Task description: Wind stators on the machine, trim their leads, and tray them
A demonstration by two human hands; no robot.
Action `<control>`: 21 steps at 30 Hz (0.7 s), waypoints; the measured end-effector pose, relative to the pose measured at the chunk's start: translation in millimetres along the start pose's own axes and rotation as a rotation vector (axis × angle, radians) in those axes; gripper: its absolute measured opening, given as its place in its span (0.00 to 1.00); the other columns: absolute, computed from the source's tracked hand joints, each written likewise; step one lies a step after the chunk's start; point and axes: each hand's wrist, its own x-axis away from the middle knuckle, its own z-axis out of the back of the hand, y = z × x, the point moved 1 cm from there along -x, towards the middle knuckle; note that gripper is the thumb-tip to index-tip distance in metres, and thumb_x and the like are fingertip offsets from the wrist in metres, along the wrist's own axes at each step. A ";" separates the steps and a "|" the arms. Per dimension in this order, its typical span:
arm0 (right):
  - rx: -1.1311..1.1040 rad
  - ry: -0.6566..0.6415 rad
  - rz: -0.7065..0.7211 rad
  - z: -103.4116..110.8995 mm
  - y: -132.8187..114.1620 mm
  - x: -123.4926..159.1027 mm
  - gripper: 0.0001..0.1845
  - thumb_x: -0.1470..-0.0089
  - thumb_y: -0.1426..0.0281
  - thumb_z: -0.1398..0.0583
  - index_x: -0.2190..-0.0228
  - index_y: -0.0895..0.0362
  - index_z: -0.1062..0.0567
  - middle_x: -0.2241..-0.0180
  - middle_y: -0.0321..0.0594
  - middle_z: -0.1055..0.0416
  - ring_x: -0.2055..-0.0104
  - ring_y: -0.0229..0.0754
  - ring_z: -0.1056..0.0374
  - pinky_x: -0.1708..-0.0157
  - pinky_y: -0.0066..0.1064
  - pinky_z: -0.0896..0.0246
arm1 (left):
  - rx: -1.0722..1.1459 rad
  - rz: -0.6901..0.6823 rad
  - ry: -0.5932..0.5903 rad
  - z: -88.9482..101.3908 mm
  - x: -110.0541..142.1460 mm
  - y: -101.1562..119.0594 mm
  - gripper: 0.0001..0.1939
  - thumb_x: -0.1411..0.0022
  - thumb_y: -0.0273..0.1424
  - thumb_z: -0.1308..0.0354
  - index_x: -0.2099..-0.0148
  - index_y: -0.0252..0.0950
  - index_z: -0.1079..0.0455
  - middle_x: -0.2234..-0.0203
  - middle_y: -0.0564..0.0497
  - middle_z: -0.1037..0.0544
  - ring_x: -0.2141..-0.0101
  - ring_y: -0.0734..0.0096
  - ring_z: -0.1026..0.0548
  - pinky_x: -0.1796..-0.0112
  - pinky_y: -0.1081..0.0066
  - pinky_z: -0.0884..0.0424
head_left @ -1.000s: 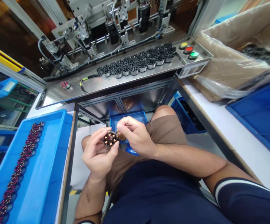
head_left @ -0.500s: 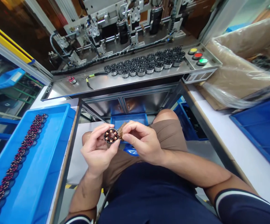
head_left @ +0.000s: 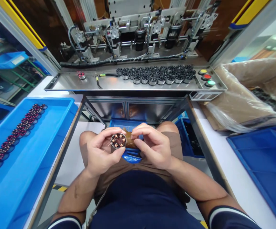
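Note:
My left hand (head_left: 102, 151) grips a ring-shaped motor stator (head_left: 113, 145) by its rim, between thumb and fingers, with the copper coils facing up. Thin wire ends (head_left: 129, 138) stick out of the stator's right side toward my right hand (head_left: 153, 144). The thumb and fingers of that hand are drawn together around the wire tips, a short way from the stator. Another fine wire pokes out on the left. Beneath the hands, partly hidden, are a brown sheet-like thing (head_left: 131, 144) and a shiny blue object (head_left: 131, 158) by my lap.
Several stators (head_left: 152, 79) stand in rows on the metal ledge ahead, beside yellow-black cutters (head_left: 108, 75) and one red-wired stator (head_left: 81, 75). Push buttons (head_left: 207, 77) sit at right. A blue tray (head_left: 44, 152) holds a line of wound stators; a lined carton (head_left: 254, 105) stands right.
My view has turned and shifted, levelling the ledge. The right hand has moved slightly away from the stator, and the wires between them show more clearly. The left hand keeps its hold.

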 end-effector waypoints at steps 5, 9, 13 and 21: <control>0.041 -0.027 0.120 -0.8 -4.2 -6.0 0.03 0.42 0.74 0.36 0.66 0.54 0.22 0.71 0.39 0.26 0.68 0.40 0.30 0.68 0.33 0.32 | 0.069 0.026 -0.035 -2.0 -0.8 4.1 0.17 0.47 0.26 0.32 0.53 0.38 0.23 0.63 0.48 0.16 0.63 0.67 0.17 0.61 0.72 0.19; 0.114 0.072 0.055 -6.4 -10.6 3.7 0.07 0.42 0.76 0.38 0.70 0.54 0.23 0.73 0.39 0.26 0.71 0.39 0.30 0.70 0.34 0.32 | -0.068 -0.081 0.027 -4.5 2.5 4.5 0.19 0.48 0.24 0.33 0.52 0.38 0.24 0.63 0.48 0.17 0.62 0.65 0.17 0.60 0.68 0.19; 0.119 0.099 0.123 -11.6 -13.0 12.1 0.06 0.43 0.76 0.37 0.69 0.54 0.22 0.74 0.39 0.25 0.71 0.41 0.29 0.70 0.35 0.31 | -0.246 -0.205 0.127 -7.6 6.3 4.8 0.21 0.51 0.22 0.33 0.52 0.39 0.24 0.62 0.50 0.17 0.60 0.63 0.18 0.58 0.65 0.19; 0.071 -0.082 0.244 9.3 -5.4 -11.6 0.14 0.47 0.69 0.30 0.57 0.50 0.19 0.67 0.41 0.23 0.65 0.44 0.27 0.66 0.38 0.29 | 0.104 0.065 -0.027 -4.2 2.7 12.0 0.17 0.45 0.29 0.31 0.52 0.40 0.23 0.64 0.49 0.16 0.64 0.66 0.17 0.62 0.71 0.19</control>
